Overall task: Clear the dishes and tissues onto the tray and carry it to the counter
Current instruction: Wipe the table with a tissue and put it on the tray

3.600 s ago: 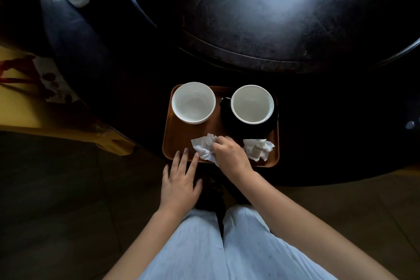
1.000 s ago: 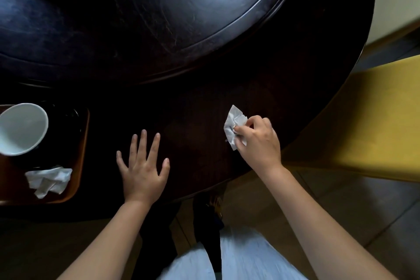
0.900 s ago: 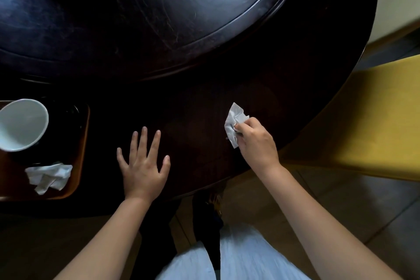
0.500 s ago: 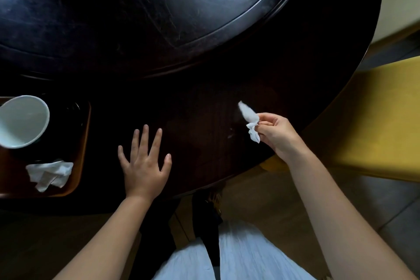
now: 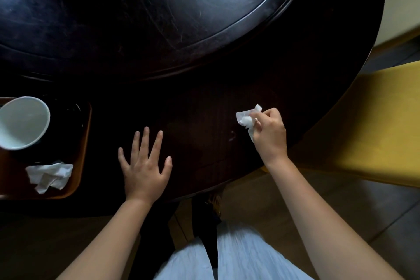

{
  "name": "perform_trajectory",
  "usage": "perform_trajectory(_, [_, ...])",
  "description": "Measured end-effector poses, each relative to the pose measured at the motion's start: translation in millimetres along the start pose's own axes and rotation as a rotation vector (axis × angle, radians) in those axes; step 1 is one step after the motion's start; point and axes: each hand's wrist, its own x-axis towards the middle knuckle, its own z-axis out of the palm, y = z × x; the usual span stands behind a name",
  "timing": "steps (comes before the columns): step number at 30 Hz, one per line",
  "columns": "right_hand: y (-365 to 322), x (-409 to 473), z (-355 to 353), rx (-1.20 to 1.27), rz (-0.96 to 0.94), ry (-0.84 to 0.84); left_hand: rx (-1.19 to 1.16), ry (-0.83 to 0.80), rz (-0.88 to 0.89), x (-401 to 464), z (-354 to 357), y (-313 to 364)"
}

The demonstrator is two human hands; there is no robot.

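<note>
Dark wood fills most of my head view: a round table (image 5: pixel 227 98) with a raised turntable (image 5: pixel 159 18) glossy under the light. My right hand (image 5: pixel 269 136) is curled around a crumpled white tissue (image 5: pixel 246 119), pinched between thumb and fingers over the table's near edge; from here I cannot tell whether the paper touches the wood. My left hand (image 5: pixel 144 168) lies flat on the tabletop, fingers spread wide and holding nothing, well apart from the right one.

At the left edge of the same view sits the brown tray (image 5: pixel 83 143) on the table, cut off by the frame. On it a white bowl (image 5: pixel 22 123) stands on something black that I cannot make out, and a second crumpled tissue (image 5: pixel 48 175) lies just nearer to me, close to the tray's rim. A yellow chair seat (image 5: pixel 375 125) shows beyond the table on the right.
</note>
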Motion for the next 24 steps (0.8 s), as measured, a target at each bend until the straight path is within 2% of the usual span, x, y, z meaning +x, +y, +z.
perform_trajectory(2, [3.4, -1.5, 0.5, -0.034, -0.032, -0.017, 0.008, -0.003, 0.000, 0.1, 0.4, -0.1])
perform_trajectory(7, [6.8, -5.6, -4.2, 0.085, 0.048, 0.006, 0.004, -0.002, -0.001, 0.0, -0.3, 0.4])
perform_trajectory(12, [-0.3, -11.2, 1.1, 0.013, -0.036, 0.043, 0.010, 0.002, -0.003, 0.2, 0.1, 0.5])
perform_trajectory(17, [-7.4, -11.4, 8.6, -0.038, 0.068, 0.050, 0.008, 0.008, 0.004, 0.0, -0.6, 0.6])
perform_trajectory(24, [-18.8, -30.4, 15.6, -0.077, -0.150, -0.008, 0.009, 0.008, 0.003, -0.2, -1.4, 1.3])
